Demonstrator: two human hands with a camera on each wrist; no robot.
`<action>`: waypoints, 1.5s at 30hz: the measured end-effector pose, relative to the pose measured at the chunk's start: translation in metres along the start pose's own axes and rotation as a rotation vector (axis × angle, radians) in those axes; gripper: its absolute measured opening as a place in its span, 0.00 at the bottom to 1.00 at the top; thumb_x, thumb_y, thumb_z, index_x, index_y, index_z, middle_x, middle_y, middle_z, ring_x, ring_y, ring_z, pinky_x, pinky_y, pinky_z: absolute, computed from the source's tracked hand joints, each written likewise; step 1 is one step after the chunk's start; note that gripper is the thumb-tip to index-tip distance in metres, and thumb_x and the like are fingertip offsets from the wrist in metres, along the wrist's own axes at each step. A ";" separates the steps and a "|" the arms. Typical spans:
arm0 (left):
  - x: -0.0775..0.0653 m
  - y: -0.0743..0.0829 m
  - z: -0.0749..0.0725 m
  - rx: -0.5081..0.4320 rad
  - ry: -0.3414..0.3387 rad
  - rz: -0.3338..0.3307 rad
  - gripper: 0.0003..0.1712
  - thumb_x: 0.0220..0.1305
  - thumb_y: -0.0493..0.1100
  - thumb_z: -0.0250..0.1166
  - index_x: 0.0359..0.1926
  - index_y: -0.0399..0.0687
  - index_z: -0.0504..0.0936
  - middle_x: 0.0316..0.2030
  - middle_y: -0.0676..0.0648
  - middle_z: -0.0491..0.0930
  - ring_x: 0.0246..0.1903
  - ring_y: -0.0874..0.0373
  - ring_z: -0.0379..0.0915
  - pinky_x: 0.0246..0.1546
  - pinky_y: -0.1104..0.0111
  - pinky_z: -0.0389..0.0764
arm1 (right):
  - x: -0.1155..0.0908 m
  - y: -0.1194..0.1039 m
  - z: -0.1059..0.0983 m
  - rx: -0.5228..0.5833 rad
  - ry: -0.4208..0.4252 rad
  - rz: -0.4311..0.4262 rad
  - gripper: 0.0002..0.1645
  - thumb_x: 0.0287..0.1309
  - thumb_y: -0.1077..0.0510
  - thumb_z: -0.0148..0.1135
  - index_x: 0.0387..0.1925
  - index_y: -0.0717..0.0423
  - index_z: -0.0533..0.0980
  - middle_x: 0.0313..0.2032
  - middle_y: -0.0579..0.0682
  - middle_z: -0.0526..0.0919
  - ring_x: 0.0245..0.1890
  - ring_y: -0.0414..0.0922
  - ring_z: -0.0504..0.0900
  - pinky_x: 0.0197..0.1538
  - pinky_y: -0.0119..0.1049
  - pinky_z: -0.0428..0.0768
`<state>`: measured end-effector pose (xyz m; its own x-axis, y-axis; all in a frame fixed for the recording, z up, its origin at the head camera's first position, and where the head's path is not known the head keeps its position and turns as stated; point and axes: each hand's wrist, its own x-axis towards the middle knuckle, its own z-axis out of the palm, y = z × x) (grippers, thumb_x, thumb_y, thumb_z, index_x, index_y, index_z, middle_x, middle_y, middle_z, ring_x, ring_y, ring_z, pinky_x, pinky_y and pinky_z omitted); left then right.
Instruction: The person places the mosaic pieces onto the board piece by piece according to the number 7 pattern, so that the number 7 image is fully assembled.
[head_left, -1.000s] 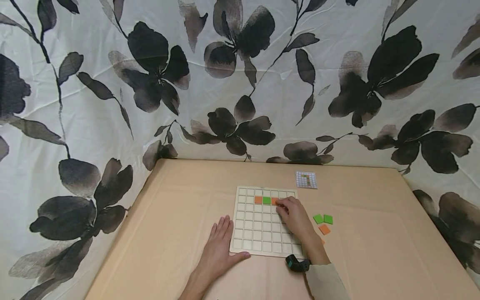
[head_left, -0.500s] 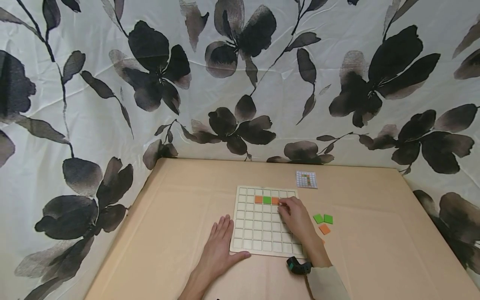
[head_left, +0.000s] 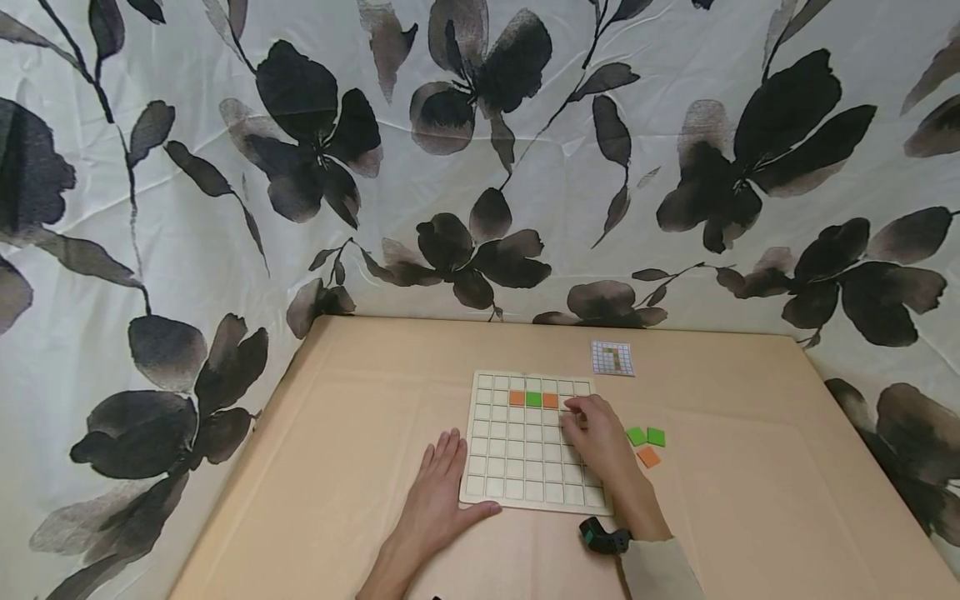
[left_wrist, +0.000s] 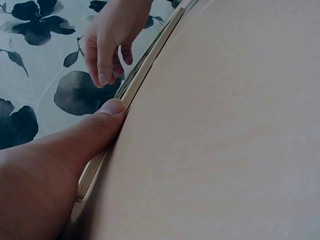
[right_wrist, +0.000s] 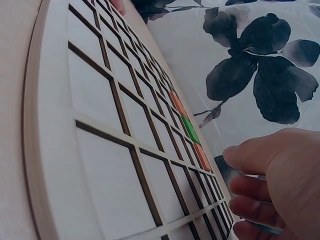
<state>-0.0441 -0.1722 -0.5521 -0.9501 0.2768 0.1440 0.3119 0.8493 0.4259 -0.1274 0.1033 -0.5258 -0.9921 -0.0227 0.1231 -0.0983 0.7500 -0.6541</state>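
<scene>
A pale wooden grid board (head_left: 517, 450) lies on the table. In its second row from the back sit an orange tile (head_left: 517, 398), a green tile (head_left: 533, 399) and another orange tile (head_left: 550, 401), side by side. My left hand (head_left: 432, 502) rests against the board's left edge, fingers straight, with the thumb (left_wrist: 112, 107) on the near edge. Just right of the second orange tile, my right hand (head_left: 597, 432) hovers over the board with loosely bent fingers. The right wrist view shows nothing between that hand's thumb (right_wrist: 237, 154) and fingers.
Loose green tiles (head_left: 656, 437) and an orange tile (head_left: 648, 457) lie right of the right hand. A small card (head_left: 612, 358) with a printed grid pattern lies behind the board. Floral cloth (head_left: 585, 183) hangs along the table's back edge.
My right hand has drawn a little to the right, off the second orange tile, which now shows whole in its cell. The left hand keeps its place.
</scene>
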 end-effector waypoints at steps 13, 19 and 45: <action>-0.001 -0.003 0.001 0.006 0.007 0.003 0.64 0.52 0.77 0.64 0.73 0.32 0.61 0.76 0.35 0.57 0.78 0.42 0.49 0.81 0.52 0.49 | -0.005 0.006 -0.006 -0.016 0.049 -0.074 0.17 0.62 0.57 0.67 0.51 0.60 0.81 0.43 0.54 0.82 0.41 0.48 0.79 0.44 0.43 0.84; -0.001 -0.003 0.001 0.003 0.008 0.004 0.64 0.52 0.77 0.65 0.73 0.32 0.62 0.76 0.35 0.57 0.78 0.42 0.49 0.81 0.52 0.48 | -0.006 0.007 -0.011 -0.030 0.057 -0.076 0.18 0.62 0.57 0.66 0.51 0.61 0.81 0.44 0.55 0.82 0.40 0.48 0.78 0.42 0.42 0.82; 0.002 -0.001 0.002 0.023 0.012 0.001 0.64 0.51 0.78 0.64 0.73 0.32 0.63 0.75 0.35 0.58 0.77 0.41 0.51 0.80 0.51 0.51 | -0.005 0.029 -0.036 -0.028 0.039 0.072 0.21 0.66 0.55 0.62 0.57 0.61 0.77 0.51 0.58 0.79 0.48 0.53 0.77 0.50 0.46 0.83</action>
<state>-0.0464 -0.1717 -0.5540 -0.9497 0.2720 0.1551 0.3123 0.8592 0.4054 -0.1229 0.1487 -0.5188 -0.9927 0.0572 0.1058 -0.0241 0.7671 -0.6410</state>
